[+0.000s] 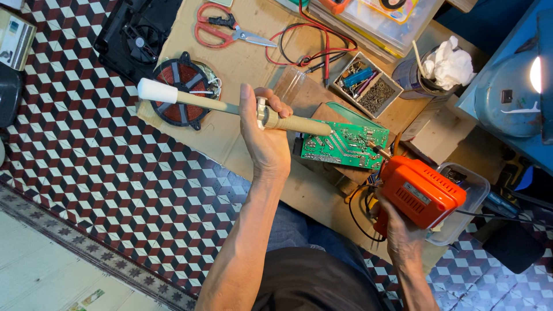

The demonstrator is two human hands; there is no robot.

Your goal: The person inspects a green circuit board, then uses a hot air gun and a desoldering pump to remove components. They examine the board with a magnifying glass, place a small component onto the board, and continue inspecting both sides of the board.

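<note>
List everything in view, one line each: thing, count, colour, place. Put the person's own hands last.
desoldering pump: one, beige with a white end, held across the middle
soldering gun: one, orange, lower right
circuit board: one, green, on the cardboard between the two tools
cardboard sheet: one, brown, under the work
scissors: one pair, red handles, top centre
coil disc: one, copper-red in a black frame, left of centre
fan unit: one, black, top left
test leads: one pair, red and black, top centre
parts box: one, grey, compartments of small parts
floor: red, black and white tiles
left hand: grips the pump
right hand: grips the gun
</note>
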